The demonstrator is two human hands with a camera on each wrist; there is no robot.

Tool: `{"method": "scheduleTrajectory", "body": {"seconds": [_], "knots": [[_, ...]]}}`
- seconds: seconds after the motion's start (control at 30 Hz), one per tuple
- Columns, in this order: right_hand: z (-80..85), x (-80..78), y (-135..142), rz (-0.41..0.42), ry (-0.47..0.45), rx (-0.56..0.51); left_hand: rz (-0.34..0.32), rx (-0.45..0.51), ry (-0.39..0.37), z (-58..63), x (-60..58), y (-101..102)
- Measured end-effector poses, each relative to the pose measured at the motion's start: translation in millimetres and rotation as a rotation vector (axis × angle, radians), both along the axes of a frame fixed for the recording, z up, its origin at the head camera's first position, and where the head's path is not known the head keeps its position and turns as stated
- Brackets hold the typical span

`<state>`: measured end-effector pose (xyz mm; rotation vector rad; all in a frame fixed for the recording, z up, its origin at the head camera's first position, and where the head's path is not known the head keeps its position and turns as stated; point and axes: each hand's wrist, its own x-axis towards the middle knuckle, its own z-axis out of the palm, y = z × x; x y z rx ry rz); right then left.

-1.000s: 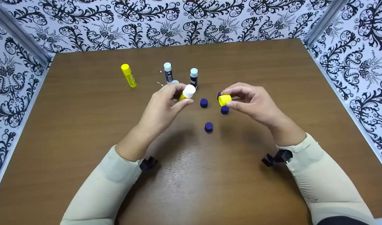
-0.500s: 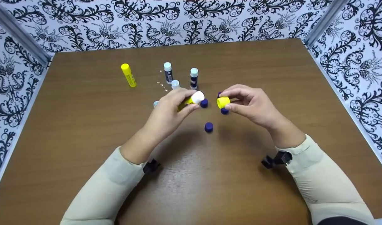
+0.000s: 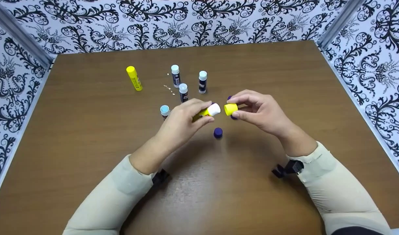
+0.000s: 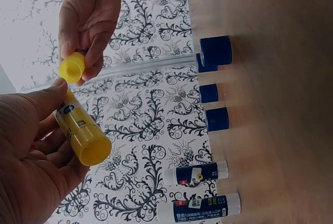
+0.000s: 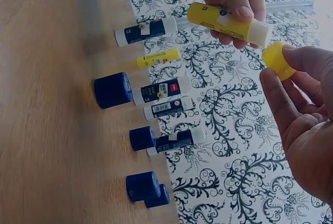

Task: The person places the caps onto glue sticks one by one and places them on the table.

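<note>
My left hand (image 3: 183,120) grips a yellow glue stick (image 4: 83,130), its bare white end (image 3: 214,110) tilted toward the right. Between thumb and fingertips, my right hand (image 3: 263,111) pinches a yellow cap (image 3: 231,109), its open side facing the white end. A small gap separates cap and stick in the head view. Both are held above the table, as the right wrist view shows with the glue stick (image 5: 221,21) over to the left of the cap (image 5: 278,60). Below the hands stand several dark blue caps (image 3: 218,133), some partly hidden by the fingers.
Several dark blue glue sticks (image 3: 202,82) with whitish tops stand uncapped beyond the left hand. A capped yellow glue stick (image 3: 134,78) stands farther left. Small white crumbs (image 3: 169,88) lie on the brown table (image 3: 88,130). Patterned walls (image 3: 186,26) border its back and sides.
My left hand has moved right and nearer to me, tipping the glue stick's white end toward the cap. The right hand has shifted slightly left, so cap and stick are closer together.
</note>
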<state>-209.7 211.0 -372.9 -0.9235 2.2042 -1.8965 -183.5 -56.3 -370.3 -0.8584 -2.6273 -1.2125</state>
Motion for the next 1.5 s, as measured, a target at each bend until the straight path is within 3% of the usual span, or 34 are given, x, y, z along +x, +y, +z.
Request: {"method": "scheduleTrajectory", "body": {"seconds": [0.27,0.8,1.5], "knots": [[-1.5,2.9,-3,0.006,0.078,0.041,0.000,0.000,-0.042,-3.8,1.7,3],[-3.1,6.6,-6,-0.005,0.130,0.136,-0.035,-0.044,0.039,-5.3,2.7,6],[-5.1,9.9,-10,0.022,0.162,0.167,-0.039,-0.054,0.062,-6.1,3.8,8]]}}
